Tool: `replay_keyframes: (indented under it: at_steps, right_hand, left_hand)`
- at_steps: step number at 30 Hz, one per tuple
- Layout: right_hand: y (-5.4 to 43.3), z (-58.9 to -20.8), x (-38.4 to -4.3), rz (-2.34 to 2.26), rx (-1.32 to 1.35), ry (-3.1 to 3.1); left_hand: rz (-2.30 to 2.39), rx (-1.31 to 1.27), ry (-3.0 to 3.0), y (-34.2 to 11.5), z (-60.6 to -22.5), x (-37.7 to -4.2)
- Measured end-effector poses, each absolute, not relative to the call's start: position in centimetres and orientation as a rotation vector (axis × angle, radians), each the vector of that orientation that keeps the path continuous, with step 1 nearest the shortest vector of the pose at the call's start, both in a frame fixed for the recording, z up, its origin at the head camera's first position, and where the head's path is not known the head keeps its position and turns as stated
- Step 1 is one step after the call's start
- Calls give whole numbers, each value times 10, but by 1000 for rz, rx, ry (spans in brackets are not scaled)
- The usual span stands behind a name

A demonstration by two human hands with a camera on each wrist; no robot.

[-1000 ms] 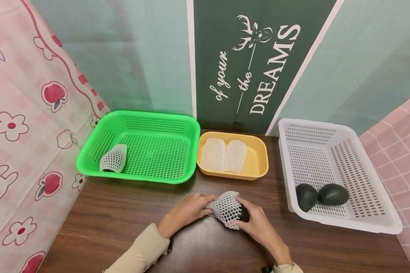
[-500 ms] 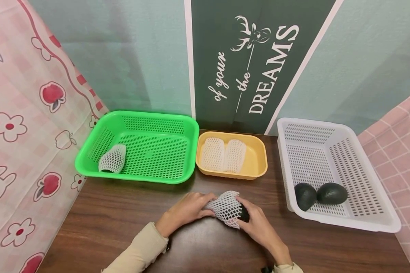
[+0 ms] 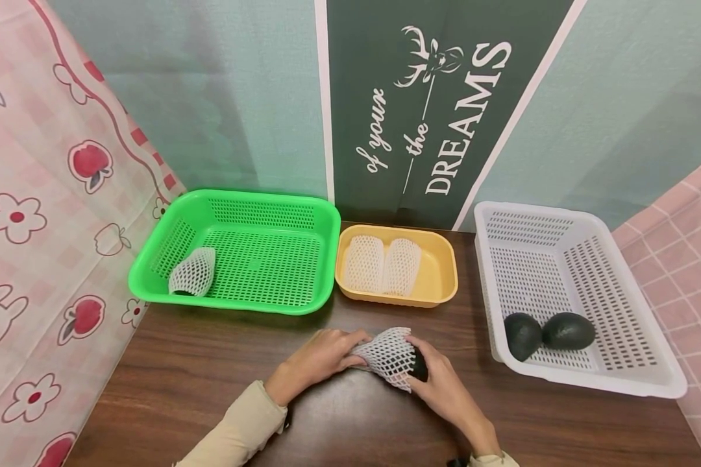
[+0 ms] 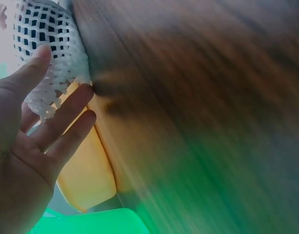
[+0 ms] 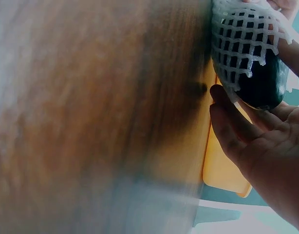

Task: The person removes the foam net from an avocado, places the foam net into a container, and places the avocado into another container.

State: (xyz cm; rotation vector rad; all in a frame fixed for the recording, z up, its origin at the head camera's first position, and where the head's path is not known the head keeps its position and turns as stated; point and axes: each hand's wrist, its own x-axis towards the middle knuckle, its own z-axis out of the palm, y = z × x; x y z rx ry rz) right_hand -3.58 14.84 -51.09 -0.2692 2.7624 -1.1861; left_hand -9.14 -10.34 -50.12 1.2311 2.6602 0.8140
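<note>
A dark green avocado (image 3: 419, 368) lies mostly inside a white foam net sleeve (image 3: 389, 355), low over the table in front of the yellow tray. My left hand (image 3: 326, 354) pinches the gathered left end of the sleeve, thumb on top in the left wrist view. At the other end, my right hand (image 3: 444, 384) holds the bare end of the avocado and the net's rim between thumb and fingers. The right wrist view shows the avocado's bare end (image 5: 262, 84) sticking out of the stretched net (image 5: 244, 36).
A green basket (image 3: 233, 305) at the left holds a netted avocado (image 3: 194, 272). Two foam nets (image 3: 403, 266) lie in the yellow tray (image 3: 441, 272). At the right, a white basket (image 3: 637, 292) contains two bare avocados (image 3: 568, 331). Fabric curtains (image 3: 251, 97) stand behind.
My right hand and the net's open rim have shifted very slightly to the right. My left hand keeps its pinch on the sleeve's end; the baskets and tray stay put.
</note>
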Motion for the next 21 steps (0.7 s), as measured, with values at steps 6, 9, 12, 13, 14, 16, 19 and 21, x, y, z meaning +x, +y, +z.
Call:
replay_keyframes:
  at_steps: [6, 9, 12, 13, 14, 16, 19, 21]
  right_hand:
    - [150, -512, -35, -1191, -312, 2819]
    - [151, -513, -34, -1203, -338, 2831]
    - [153, -513, -33, -1209, -360, 2833]
    - [153, -513, -33, -1213, -368, 2833]
    - [153, -513, -33, -1217, -373, 2834]
    - [154, -513, -33, -1218, -382, 2839]
    - [155, -512, -33, -1227, -400, 2847]
    - [155, -512, -33, -1231, -408, 2850]
  left_hand:
    - [813, 1238, 2664, -103, -501, -91]
    - [816, 1240, 2664, -103, -500, -91]
    - [825, 1239, 2662, -104, -500, -91]
    - [829, 1238, 2661, -104, -500, -91]
    - [833, 1237, 2661, -104, -500, -91]
    - [837, 1235, 2663, -104, -500, -91]
    - [839, 1232, 2670, -104, -500, -91]
    - [839, 1232, 2675, -105, -501, -91]
